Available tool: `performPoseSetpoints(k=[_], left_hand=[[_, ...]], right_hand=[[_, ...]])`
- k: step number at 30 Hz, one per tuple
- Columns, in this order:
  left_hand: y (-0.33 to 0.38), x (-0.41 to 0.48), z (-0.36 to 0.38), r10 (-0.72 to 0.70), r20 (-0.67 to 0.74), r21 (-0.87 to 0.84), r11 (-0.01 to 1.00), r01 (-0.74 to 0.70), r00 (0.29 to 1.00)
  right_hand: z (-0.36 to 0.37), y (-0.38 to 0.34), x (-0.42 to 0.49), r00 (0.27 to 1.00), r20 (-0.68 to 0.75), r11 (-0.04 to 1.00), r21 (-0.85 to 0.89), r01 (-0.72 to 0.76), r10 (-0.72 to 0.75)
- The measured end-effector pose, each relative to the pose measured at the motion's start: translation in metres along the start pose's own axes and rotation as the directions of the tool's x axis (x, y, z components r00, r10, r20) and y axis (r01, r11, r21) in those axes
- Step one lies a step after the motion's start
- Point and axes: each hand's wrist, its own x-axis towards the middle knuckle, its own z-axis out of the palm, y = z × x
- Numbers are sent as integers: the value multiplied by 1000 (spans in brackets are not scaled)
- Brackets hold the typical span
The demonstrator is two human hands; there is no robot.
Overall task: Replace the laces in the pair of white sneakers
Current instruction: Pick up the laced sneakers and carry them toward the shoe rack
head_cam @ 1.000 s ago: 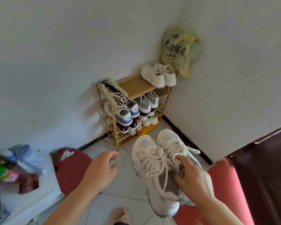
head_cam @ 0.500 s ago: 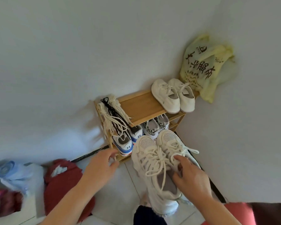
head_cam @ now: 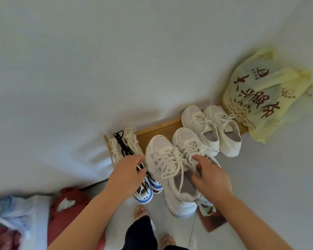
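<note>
Both white sneakers (head_cam: 163, 156) hang from the right hand (head_cam: 211, 183), fingers hooked in their collars, before the shoe rack (head_cam: 157, 130). Left hand (head_cam: 126, 175) curls at the spare laces (head_cam: 129, 141); gripping or not, I can't tell. Best lift one cream bundle cleanly.

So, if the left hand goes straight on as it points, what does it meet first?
Probably the spare laces hanging on the shoe rack; the left hand points at them from just below, though depth is unclear.
</note>
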Motion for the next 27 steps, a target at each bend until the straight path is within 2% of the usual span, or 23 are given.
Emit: performPoseSetpoints(k=[4, 10, 14, 18, 21, 27], left_hand=[[-11, 46, -6, 58, 33, 53, 997, -60, 998], [-22, 86, -2, 58, 77, 67, 996, -63, 995], [-25, 106, 4, 95, 79, 88, 991, -101, 992], [-22, 112, 11, 118, 95, 14, 993, -119, 989], [-23, 116, 17, 137, 114, 22, 990, -140, 984], [-17, 122, 31, 182, 120, 36, 982, -188, 976]], right_hand=[[8, -11, 45, 1000, -30, 1000, 9, 1, 0], [24, -24, 93, 999, -27, 998, 57, -25, 27], [40, -34, 107, 1000, -5, 998, 58, -16, 16], [48, -32, 117, 1000, 7, 1000, 13, -15, 15], [53, -33, 125, 999, 39, 1000, -29, -6, 7], [57, -32, 127, 1000, 19, 999, 28, 22, -23]])
